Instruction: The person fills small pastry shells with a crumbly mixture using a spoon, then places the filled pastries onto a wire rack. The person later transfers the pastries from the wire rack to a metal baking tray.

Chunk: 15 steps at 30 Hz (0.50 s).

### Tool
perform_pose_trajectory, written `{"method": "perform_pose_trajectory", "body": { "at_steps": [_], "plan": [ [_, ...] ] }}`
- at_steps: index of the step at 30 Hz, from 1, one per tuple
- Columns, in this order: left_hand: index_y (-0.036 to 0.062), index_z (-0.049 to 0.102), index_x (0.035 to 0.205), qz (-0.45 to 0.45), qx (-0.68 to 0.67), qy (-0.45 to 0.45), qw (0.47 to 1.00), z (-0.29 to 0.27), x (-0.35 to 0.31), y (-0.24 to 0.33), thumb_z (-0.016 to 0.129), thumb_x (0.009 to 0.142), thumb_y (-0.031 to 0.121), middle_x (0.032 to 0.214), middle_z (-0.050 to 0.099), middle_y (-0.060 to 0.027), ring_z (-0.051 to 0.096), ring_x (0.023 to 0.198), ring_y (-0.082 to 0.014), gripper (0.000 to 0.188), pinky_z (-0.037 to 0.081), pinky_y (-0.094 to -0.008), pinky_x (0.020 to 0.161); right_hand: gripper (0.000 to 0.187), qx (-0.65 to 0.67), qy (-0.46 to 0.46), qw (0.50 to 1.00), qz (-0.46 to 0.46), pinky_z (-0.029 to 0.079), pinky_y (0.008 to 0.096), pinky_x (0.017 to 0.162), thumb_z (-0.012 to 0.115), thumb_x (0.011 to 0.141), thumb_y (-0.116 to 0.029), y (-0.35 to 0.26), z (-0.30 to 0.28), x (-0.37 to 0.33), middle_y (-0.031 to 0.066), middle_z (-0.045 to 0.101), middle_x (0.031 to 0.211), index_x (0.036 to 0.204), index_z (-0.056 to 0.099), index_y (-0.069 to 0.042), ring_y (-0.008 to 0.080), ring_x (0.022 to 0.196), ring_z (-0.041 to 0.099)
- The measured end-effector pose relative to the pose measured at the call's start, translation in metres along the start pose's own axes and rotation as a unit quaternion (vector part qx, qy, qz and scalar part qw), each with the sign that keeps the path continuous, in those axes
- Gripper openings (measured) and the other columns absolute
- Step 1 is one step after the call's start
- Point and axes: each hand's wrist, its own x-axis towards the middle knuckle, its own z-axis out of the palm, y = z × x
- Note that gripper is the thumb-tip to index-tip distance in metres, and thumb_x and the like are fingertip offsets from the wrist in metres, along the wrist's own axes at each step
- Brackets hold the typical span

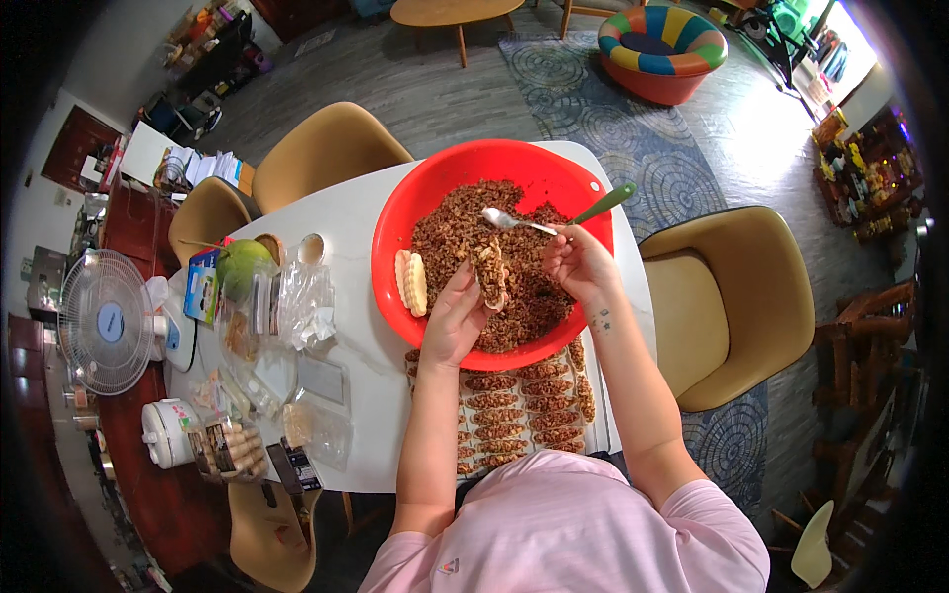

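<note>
The left hand has its grip closed around a long filled shell, holding it upright over the red bowl. The shell is packed with brown crumbly filling. Just to the right of that grip, the right hand has its grip closed on a spoon with a green handle. The shiny end of the spoon points left, just above the top of the shell. Both grips sit over the middle of the bowl, close together but not touching. To the left of the left grip, some pale empty shells lie inside the bowl by its edge. Below both grips, nearer the person, rows of filled shells lie on the white tabletop. Further left are clear bags and a green coconut.
</note>
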Motion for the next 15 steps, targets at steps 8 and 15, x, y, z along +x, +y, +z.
{"method": "perform_pose_trajectory", "body": {
  "at_steps": [8,15],
  "plan": [
    [0.0104,0.038,0.136,-0.008,-0.010,-0.015,1.000,-0.003,-0.001,0.002,0.045,0.095,0.010,0.126,0.051,-0.0115,0.054,0.108,-0.0192,0.041,0.046,-0.0344,0.088,0.021,-0.160,-0.006,0.981,-0.107,0.042,0.0215,0.058,0.053,0.090,-0.013,-0.001,0.014,-0.016,0.0031,0.062,0.071,0.100,0.062,0.002,0.0088,0.063,0.055],
    [0.0106,0.039,0.135,-0.011,-0.041,-0.020,0.999,-0.005,-0.001,0.000,0.050,0.093,0.014,0.121,0.053,-0.0157,0.054,0.090,-0.0199,0.043,0.044,-0.0315,0.076,0.017,0.004,0.005,1.000,-0.015,0.044,0.0223,0.057,0.055,0.086,-0.008,0.004,-0.006,-0.007,0.0011,0.057,0.063,0.098,0.058,0.005,0.0102,0.061,0.054]
  ]
}}
